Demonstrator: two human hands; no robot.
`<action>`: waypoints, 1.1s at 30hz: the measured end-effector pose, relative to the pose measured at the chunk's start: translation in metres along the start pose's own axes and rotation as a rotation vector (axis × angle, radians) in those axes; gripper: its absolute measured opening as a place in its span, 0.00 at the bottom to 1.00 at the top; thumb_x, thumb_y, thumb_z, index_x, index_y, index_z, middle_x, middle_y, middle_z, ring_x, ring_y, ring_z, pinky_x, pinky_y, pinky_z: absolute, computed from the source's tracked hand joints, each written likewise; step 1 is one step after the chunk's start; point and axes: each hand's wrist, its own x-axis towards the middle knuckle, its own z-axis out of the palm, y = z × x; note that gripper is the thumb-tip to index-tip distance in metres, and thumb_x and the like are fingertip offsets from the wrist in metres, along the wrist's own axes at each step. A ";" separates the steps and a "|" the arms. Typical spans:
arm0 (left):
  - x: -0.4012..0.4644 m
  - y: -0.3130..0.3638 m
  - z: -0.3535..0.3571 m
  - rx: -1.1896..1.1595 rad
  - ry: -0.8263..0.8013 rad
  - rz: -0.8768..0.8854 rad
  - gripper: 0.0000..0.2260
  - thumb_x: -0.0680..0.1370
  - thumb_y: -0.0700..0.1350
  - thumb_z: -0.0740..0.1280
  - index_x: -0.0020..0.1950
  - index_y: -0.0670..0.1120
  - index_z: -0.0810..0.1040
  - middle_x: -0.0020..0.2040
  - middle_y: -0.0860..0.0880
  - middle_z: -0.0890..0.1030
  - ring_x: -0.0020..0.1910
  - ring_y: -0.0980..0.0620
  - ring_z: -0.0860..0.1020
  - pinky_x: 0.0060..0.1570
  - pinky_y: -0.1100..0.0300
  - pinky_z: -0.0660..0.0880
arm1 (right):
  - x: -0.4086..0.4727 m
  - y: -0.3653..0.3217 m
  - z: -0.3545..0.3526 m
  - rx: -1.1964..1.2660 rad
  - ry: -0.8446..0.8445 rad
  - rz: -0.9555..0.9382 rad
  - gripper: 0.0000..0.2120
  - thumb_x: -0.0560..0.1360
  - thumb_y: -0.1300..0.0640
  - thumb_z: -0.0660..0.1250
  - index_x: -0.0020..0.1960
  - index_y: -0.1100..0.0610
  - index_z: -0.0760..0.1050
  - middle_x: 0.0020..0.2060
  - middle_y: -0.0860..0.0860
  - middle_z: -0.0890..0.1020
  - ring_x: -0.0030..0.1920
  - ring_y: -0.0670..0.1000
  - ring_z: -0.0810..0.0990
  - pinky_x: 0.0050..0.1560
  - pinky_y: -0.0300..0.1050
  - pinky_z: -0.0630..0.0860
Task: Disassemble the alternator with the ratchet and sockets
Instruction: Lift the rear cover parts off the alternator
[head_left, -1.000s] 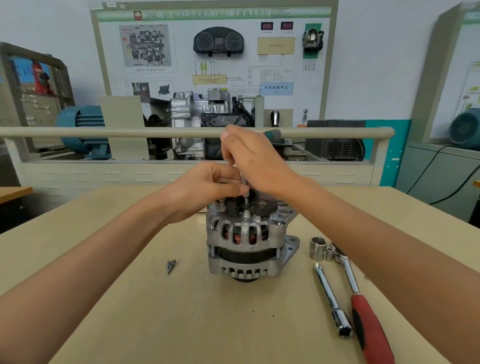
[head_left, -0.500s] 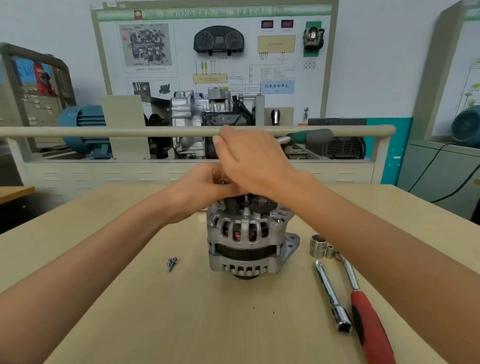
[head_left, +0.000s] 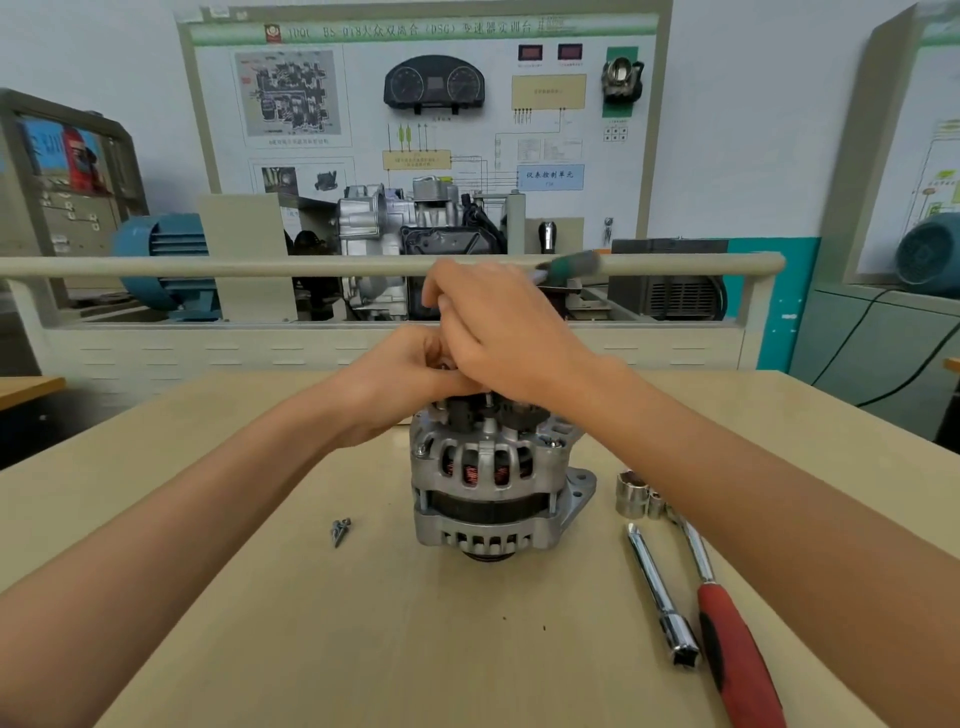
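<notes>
right hand (head_left: 511, 332) gripping green-handled tool (head_left: 569, 265) atop alternator (head_left: 493, 478) | left hand (head_left: 410, 371) pinching there | screws (head_left: 340, 530) lying left, housing remaining joined; ratchet (head_left: 727, 623) idling right

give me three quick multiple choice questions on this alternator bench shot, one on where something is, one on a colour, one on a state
1. Where do the loose screws lie?
A. on the table left of the alternator
B. beside the ratchet
C. on top of the alternator

2. What colour is the ratchet handle?
A. blue
B. red
C. yellow

3. What is the ratchet's state?
A. turned by the right hand
B. lying unheld on the table
C. held by the left hand

Answers: 1 A, they sit on the bare tabletop to its left. 2 B, the grip is red. 3 B, the right hand and the left hand are both up at the alternator's top.
</notes>
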 end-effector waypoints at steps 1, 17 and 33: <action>0.000 -0.001 -0.002 -0.032 -0.018 0.005 0.04 0.74 0.33 0.68 0.45 0.39 0.82 0.45 0.41 0.84 0.48 0.48 0.83 0.52 0.60 0.79 | -0.001 -0.001 -0.001 0.115 -0.009 -0.018 0.09 0.77 0.63 0.55 0.53 0.62 0.72 0.43 0.55 0.78 0.45 0.54 0.73 0.46 0.48 0.65; 0.003 0.015 -0.012 0.355 -0.079 0.009 0.03 0.73 0.44 0.72 0.40 0.52 0.82 0.37 0.58 0.81 0.32 0.67 0.76 0.33 0.75 0.69 | -0.017 0.033 -0.028 -0.274 0.007 0.282 0.13 0.77 0.65 0.57 0.61 0.61 0.65 0.44 0.57 0.76 0.40 0.59 0.75 0.35 0.50 0.68; 0.040 0.053 0.000 1.211 -0.339 0.021 0.05 0.73 0.55 0.70 0.41 0.56 0.77 0.38 0.61 0.75 0.49 0.56 0.71 0.57 0.52 0.58 | -0.044 0.046 -0.030 -0.028 0.193 0.365 0.12 0.79 0.63 0.53 0.62 0.60 0.67 0.45 0.58 0.78 0.42 0.59 0.76 0.42 0.56 0.73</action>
